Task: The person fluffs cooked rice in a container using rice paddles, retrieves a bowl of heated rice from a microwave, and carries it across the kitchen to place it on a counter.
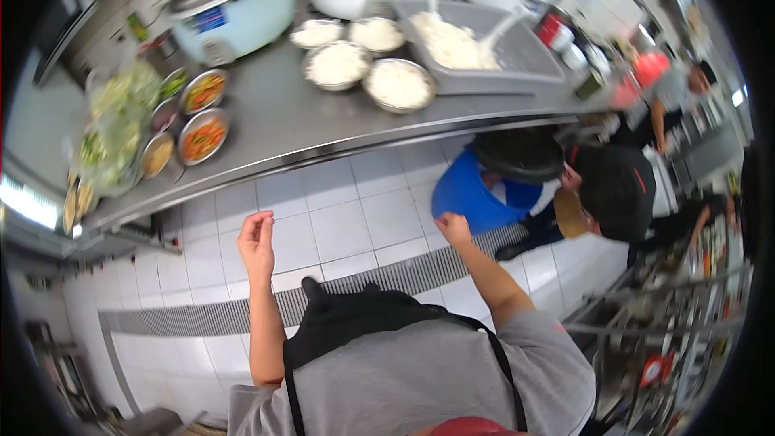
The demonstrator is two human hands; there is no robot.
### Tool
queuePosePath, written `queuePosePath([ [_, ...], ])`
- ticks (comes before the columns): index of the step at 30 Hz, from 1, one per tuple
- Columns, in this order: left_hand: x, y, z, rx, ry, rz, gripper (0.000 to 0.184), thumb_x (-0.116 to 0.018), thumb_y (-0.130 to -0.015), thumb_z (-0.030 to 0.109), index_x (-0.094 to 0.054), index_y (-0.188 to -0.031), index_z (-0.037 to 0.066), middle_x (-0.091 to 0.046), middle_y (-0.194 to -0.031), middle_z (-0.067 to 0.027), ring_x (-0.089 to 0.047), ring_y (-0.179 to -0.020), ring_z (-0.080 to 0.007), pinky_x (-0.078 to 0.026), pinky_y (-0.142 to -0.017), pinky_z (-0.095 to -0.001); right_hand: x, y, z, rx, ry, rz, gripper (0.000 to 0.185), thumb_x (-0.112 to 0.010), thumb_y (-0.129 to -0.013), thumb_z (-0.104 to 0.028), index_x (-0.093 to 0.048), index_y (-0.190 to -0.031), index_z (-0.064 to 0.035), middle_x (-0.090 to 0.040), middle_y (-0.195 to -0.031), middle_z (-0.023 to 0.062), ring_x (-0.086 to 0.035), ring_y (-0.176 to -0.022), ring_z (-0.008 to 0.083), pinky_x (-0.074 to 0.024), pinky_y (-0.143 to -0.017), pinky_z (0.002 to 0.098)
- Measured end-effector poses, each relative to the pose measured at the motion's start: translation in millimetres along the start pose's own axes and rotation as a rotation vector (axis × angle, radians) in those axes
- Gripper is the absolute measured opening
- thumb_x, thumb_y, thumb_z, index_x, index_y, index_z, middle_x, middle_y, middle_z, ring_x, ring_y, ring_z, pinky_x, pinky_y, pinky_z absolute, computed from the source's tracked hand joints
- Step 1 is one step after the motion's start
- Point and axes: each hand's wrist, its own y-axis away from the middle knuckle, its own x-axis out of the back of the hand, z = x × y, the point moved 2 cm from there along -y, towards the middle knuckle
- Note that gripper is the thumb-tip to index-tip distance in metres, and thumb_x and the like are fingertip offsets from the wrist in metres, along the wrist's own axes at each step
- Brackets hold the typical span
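Note:
My left hand (257, 241) is raised over the tiled floor, its fingertips brought together, with nothing visible in them. My right hand (454, 228) is curled, close to the blue bin (464, 198); what its fingers hold, if anything, is hidden. Neither hand touches the steel counter (266, 129) in front. On the counter, several metal bowls of white rice (337, 64) stand beside a grey tub (525, 56) with rice and a white scoop. Bowls of chopped vegetables (203, 139) and bags of greens (121, 125) lie at the left.
Large rice cookers (234, 12) line the counter's back. A person in a black cap (617, 194) bends beside the blue bin, at a black lid (518, 153). Other people (674, 101) stand farther right, near racks of items. A floor grate (186, 317) crosses the tiles.

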Motion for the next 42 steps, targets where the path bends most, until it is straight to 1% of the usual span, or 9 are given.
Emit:
queuePosePath([
  [3,39.2,9.6,-2.5,0.005,-0.029,0.088,0.010,-0.056,-0.081,0.009,-0.059,-0.087,0.001,-0.058,-0.079,-0.0007,-0.051,-0.071,-0.0064,-0.041,-0.066,-0.0194,-24.6,5.5,-17.6,-0.060,0.252,-0.093,0.038,-0.051,-0.081,-0.033,-0.060,-0.063,-0.0009,-0.057,-0.064,0.0211,-0.058,-0.064,0.0370,-0.0457,-0.057,0.0432],
  [6,86.0,19.1,-1.8,-0.010,-0.027,0.213,0.011,-0.057,-0.081,0.010,-0.059,-0.087,0.001,-0.058,-0.078,-0.0009,-0.050,-0.070,-0.0060,-0.041,-0.065,-0.0193,-63.6,-2.5,-51.4,-0.135,0.101,-0.057,0.047,-0.041,-0.086,-0.036,-0.059,-0.064,0.0013,-0.056,-0.066,0.0224,-0.057,-0.065,0.0386,-0.0450,-0.059,0.0451],
  [10,166.0,35.3,-8.3,0.022,-0.038,0.358,0.012,-0.056,-0.081,0.010,-0.059,-0.086,0.000,-0.058,-0.078,-0.0015,-0.051,-0.071,-0.0061,-0.041,-0.065,-0.0192,-135.9,-24.0,-129.6,0.087,-0.099,-0.172,0.043,-0.038,-0.088,-0.029,-0.057,-0.063,0.0004,-0.057,-0.065,0.0217,-0.057,-0.069,0.0377,-0.0451,-0.063,0.0442],
  [14,267.2,59.1,-10.4,0.039,-0.114,0.544,0.012,-0.056,-0.081,0.009,-0.059,-0.087,-0.001,-0.058,-0.077,-0.0014,-0.052,-0.071,-0.0068,-0.041,-0.063,-0.0190,-202.6,-30.5,-246.5,0.164,-0.110,-0.170,0.019,-0.049,-0.081,-0.021,-0.056,-0.091,-0.0059,-0.059,-0.065,0.0172,-0.059,-0.061,0.0316,-0.0468,-0.057,0.0386],
  [23,502.8,105.2,-6.3,0.057,-0.272,0.867,0.011,-0.055,-0.081,0.009,-0.059,-0.083,0.000,-0.057,-0.071,-0.0008,-0.050,-0.064,-0.0052,-0.040,-0.059,-0.0183,-343.9,14.2,-491.8,0.373,-0.165,-0.967,0.029,-0.057,-0.075,-0.027,-0.059,-0.097,-0.0070,-0.062,-0.072,0.0081,-0.058,-0.047,0.0167,-0.0480,-0.051,0.0291],
  [27,559.2,87.9,-17.8,-0.020,-0.205,0.930,0.009,-0.054,-0.082,0.008,-0.059,-0.083,0.000,-0.053,-0.064,0.0018,-0.045,-0.058,-0.0033,-0.036,-0.052,-0.0168,-343.9,30.6,-573.3,0.707,-0.141,-1.106,0.029,-0.056,-0.078,-0.028,-0.059,-0.097,-0.0062,-0.062,-0.076,0.0070,-0.058,-0.052,0.0148,-0.0477,-0.056,0.0280],
  [30,559.7,44.3,-13.3,0.070,-0.138,0.795,0.008,-0.054,-0.082,0.007,-0.060,-0.083,0.001,-0.044,-0.056,0.0058,-0.036,-0.050,-0.0012,-0.026,-0.045,-0.0171,-310.9,28.4,-624.9,0.692,-0.124,-1.129,0.028,-0.055,-0.079,-0.027,-0.059,-0.098,-0.0065,-0.062,-0.078,0.0070,-0.059,-0.060,0.0141,-0.0469,-0.060,0.0276],
  [32,552.6,8.7,-16.5,0.015,-0.153,0.732,0.007,-0.055,-0.081,0.007,-0.060,-0.083,0.003,-0.030,-0.050,0.0096,-0.026,-0.046,-0.0002,-0.018,-0.042,-0.0191,-293.6,20.2,-645.9,0.806,-0.165,-1.040,0.028,-0.056,-0.079,-0.027,-0.058,-0.099,-0.0070,-0.062,-0.081,0.0072,-0.058,-0.065,0.0142,-0.0465,-0.061,0.0276],
  [42,543.8,-158.0,-14.8,-0.146,-0.108,0.559,0.020,-0.054,-0.084,0.013,-0.053,-0.068,0.001,-0.035,-0.052,0.0078,-0.026,-0.049,-0.0010,-0.020,-0.044,-0.0186,-169.0,-43.4,-772.8,0.962,-0.626,-0.629,0.020,-0.057,-0.079,-0.017,-0.059,-0.097,-0.0072,-0.059,-0.074,0.0074,-0.055,-0.061,0.0172,-0.0435,-0.054,0.0263],
])
